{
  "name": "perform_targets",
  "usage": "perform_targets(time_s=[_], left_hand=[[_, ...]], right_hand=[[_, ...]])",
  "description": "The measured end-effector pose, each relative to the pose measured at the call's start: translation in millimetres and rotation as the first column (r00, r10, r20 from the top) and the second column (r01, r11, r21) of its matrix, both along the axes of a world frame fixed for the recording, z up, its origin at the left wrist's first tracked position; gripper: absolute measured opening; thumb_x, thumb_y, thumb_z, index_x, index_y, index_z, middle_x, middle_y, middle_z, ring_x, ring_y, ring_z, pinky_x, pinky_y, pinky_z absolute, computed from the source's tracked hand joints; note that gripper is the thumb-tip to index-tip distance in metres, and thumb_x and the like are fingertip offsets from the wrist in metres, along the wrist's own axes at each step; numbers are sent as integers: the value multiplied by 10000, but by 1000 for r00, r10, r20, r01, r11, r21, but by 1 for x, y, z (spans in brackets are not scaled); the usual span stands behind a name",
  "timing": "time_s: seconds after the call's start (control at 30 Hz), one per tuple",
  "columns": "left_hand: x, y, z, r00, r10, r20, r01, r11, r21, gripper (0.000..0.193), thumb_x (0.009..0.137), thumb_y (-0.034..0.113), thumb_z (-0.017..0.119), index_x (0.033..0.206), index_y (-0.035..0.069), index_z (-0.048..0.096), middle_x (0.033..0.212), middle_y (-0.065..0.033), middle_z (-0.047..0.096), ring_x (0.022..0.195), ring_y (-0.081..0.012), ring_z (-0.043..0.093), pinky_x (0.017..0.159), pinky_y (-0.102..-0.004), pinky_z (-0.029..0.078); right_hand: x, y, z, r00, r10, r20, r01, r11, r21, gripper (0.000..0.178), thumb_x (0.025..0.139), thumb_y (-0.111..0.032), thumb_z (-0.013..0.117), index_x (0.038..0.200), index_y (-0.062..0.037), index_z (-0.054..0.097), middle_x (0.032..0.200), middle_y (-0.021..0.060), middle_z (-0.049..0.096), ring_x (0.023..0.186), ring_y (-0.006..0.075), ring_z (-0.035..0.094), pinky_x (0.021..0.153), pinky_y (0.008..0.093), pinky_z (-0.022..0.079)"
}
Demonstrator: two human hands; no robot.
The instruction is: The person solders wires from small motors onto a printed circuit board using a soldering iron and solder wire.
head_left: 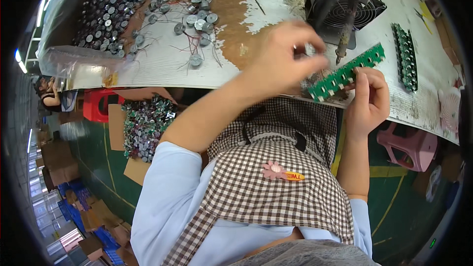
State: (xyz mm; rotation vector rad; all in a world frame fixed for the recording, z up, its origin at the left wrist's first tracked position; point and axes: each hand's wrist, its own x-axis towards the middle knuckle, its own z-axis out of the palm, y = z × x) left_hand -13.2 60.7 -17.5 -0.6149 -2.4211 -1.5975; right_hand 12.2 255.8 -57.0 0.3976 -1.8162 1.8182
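My right hand (368, 99) pinches a long green circuit board strip (340, 78) by its near edge. The strip is tilted, its right end farther away, with small pale parts in a row along it. My left hand (290, 51) is over the table beside the strip's left half, blurred, its fingers curled in. Something greyish shows between those fingers, too smeared to name. A soldering iron (347, 32) points down, its tip just beyond the strip. Small round metal motors (201, 22) with thin red wires lie on the table to the left.
A black fan (340, 12) stands behind the iron. More board strips (405, 59) lie at right, near yellow-handled pliers (422, 18). A plastic-lined bin of motors (108, 17) is far left. Below are a cardboard box of small parts (148, 125), a red stool (98, 103) and a pink stool (409, 145).
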Motion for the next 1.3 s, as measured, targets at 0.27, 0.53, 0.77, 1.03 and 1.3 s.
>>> perform_targets(time_s=[0.27, 0.53, 0.77, 1.03, 1.3], left_hand=[[-111, -121, 8, 824, 303, -479, -565, 366, -740, 164, 741, 109, 613, 877, 19, 632, 913, -256, 583, 840, -436, 582, 748, -506, 475], [-160, -164, -26, 955, 53, -293, -262, 620, -739, 408, 883, 315, 513, 1210, 79, 575, 1140, -210, 607, 1048, -396, 564, 906, -434, 453], [-93, -132, 27, 946, 86, 313, 29, 938, -346, 384, 862, 200, 635, 1233, 106, 603, 1072, -52, 648, 980, -104, 569, 829, -245, 463], [-76, -114, 61, 880, 438, -184, -460, 882, -103, 206, 807, 111, 672, 971, -13, 670, 777, -21, 634, 703, -77, 563, 634, -220, 449], [-61, -110, 26, 972, 142, -190, -233, 720, -654, 304, 781, 62, 639, 1085, 56, 657, 726, -96, 589, 646, -178, 545, 635, -299, 454]], right_hand=[[4, -6, -7, 996, 61, 72, -60, 998, -14, 75, 915, 8, 540, 849, 41, 527, 935, 120, 588, 670, 86, 532, 592, 197, 480], [1, -3, -11, 994, 53, 96, -52, 999, -11, 90, 907, 4, 560, 825, 29, 535, 912, 96, 589, 658, 67, 490, 566, 184, 404], [1, -3, -11, 995, 31, 92, -32, 999, 4, 90, 904, 7, 562, 820, 27, 536, 906, 91, 589, 654, 63, 475, 562, 182, 388], [1, -5, -10, 992, 48, 116, -44, 998, -33, 80, 896, 23, 558, 822, 29, 529, 906, 90, 585, 650, 60, 467, 569, 181, 394], [0, 0, -11, 996, 43, 75, -42, 999, -10, 83, 884, 41, 559, 814, 26, 518, 889, 85, 584, 644, 55, 466, 552, 174, 392]])
